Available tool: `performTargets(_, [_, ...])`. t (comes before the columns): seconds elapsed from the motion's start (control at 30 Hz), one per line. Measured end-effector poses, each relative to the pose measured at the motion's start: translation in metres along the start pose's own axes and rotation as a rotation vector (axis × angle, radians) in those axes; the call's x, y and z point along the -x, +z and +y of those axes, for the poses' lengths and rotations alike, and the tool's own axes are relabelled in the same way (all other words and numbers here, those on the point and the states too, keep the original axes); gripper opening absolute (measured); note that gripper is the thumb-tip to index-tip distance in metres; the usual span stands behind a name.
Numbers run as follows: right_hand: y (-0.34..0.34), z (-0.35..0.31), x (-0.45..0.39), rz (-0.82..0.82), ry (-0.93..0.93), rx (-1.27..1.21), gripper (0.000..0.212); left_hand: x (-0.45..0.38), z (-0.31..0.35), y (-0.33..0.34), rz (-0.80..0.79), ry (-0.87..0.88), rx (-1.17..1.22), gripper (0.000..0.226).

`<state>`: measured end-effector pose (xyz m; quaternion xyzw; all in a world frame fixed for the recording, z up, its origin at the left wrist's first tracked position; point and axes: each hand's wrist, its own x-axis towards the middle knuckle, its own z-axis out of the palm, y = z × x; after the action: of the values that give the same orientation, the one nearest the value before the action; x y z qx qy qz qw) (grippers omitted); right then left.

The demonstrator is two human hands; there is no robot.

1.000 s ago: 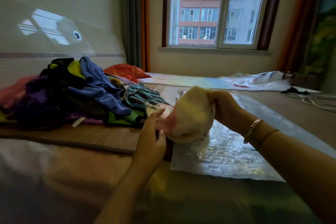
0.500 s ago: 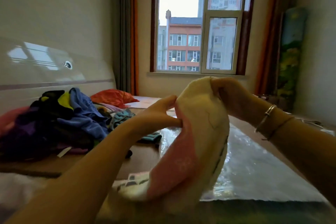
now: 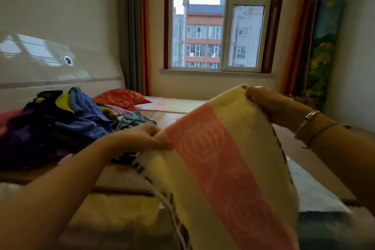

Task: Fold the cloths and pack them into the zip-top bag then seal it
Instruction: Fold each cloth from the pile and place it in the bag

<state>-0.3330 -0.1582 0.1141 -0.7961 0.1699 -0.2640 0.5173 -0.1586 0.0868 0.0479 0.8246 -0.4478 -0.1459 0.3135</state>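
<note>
Bedroom seen from a head-worn camera. Both hands hold a cream towel with a pink band [image 3: 221,168] stretched in the air above the bed [image 3: 125,180]. The left hand [image 3: 140,138] pinches the towel's left edge between thumb and curled fingers; the right hand [image 3: 269,105], higher and farther from the camera, grips the upper corner with its fingers closed round the cloth. Two thin bracelets [image 3: 310,126] circle the right wrist. The towel hangs down toward the bottom of the view; dark blocks mark its side borders.

The bed surface is a tan woven mat crossed by a darker seam. A heap of unfolded clothes [image 3: 60,124], in blue, purple, black and yellow-green, lies on the left side, against the glossy white headboard [image 3: 50,67]. An orange cushion [image 3: 121,98] lies beyond the heap. A clear plastic zip-top bag [image 3: 312,191] lies flat on the mat at the right, largely hidden behind the towel and right forearm; whether it is sealed cannot be told.

On the far wall, a brown-framed window [image 3: 221,18] looks onto apartment blocks. Grey and orange curtains [image 3: 138,32] hang at its left. A landscape panel [image 3: 322,46] leans upright at the right.
</note>
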Motion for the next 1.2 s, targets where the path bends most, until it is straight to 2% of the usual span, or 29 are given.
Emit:
performTargets(0.07, [-0.004, 0.009, -0.005, -0.006, -0.004, 0.045, 0.018, 0.000, -0.002, -0.012, 0.117, -0.010, 0.023, 0.037])
performTargets(0.13, [-0.008, 0.018, -0.009, -0.019, -0.002, 0.069, 0.015, 0.003, 0.001, -0.014, 0.168, 0.006, 0.006, 0.012])
performTargets(0.17, [-0.009, 0.022, -0.010, -0.006, 0.000, 0.105, 0.015, 0.002, 0.001, -0.014, 0.189, 0.021, -0.044, 0.009])
performTargets(0.27, [-0.009, 0.031, -0.015, 0.060, -0.019, 0.168, 0.030, 0.002, 0.004, -0.017, 0.264, 0.120, -0.120, 0.011])
performTargets(0.33, [-0.009, 0.034, -0.018, 0.085, -0.030, 0.169, 0.028, -0.001, 0.008, -0.024, 0.279, 0.145, -0.117, 0.021])
performTargets(0.4, [-0.011, 0.040, -0.028, 0.117, -0.030, 0.147, 0.028, -0.004, 0.014, -0.035, 0.248, 0.097, -0.103, 0.030])
performTargets(0.47, [-0.011, 0.047, -0.041, 0.142, -0.038, 0.159, 0.026, -0.011, 0.017, -0.047, 0.137, -0.012, -0.141, 0.040])
performTargets(0.57, [-0.005, 0.061, -0.067, 0.224, -0.042, 0.175, 0.016, -0.028, 0.008, -0.060, -0.002, -0.089, -0.217, 0.031])
performTargets(0.6, [-0.003, 0.067, -0.075, 0.260, -0.058, 0.175, 0.013, -0.037, 0.002, -0.061, 0.043, -0.055, -0.212, 0.023])
performTargets(0.67, [0.000, 0.081, -0.087, 0.314, -0.122, 0.218, 0.007, -0.055, -0.011, -0.056, 0.287, 0.047, -0.240, 0.009])
performTargets(0.7, [0.001, 0.088, -0.090, 0.329, -0.149, 0.255, 0.005, -0.062, -0.017, -0.050, 0.422, 0.094, -0.255, 0.013])
performTargets(0.77, [0.001, 0.101, -0.090, 0.346, -0.151, 0.293, 0.005, -0.069, -0.031, -0.034, 0.550, 0.135, -0.266, 0.014])
performTargets(0.83, [0.001, 0.108, -0.080, 0.303, -0.103, 0.181, 0.011, -0.068, -0.043, -0.016, 0.536, 0.153, -0.270, 0.020])
performTargets(0.93, [0.002, 0.115, -0.049, 0.125, -0.008, -0.148, 0.015, -0.047, -0.049, 0.007, 0.475, 0.211, -0.199, 0.004])
performTargets(0.97, [0.002, 0.118, -0.035, 0.084, 0.004, -0.213, 0.015, -0.037, -0.050, 0.015, 0.433, 0.230, -0.177, 0.006])
performTargets(1.07, [-0.004, 0.132, 0.011, 0.029, 0.028, -0.315, 0.015, -0.002, -0.053, 0.038, 0.269, 0.237, -0.054, 0.015])
performTargets(1.2, [-0.009, 0.152, 0.065, 0.006, 0.102, -0.343, 0.021, 0.038, -0.057, 0.065, 0.175, 0.205, -0.029, 0.018])
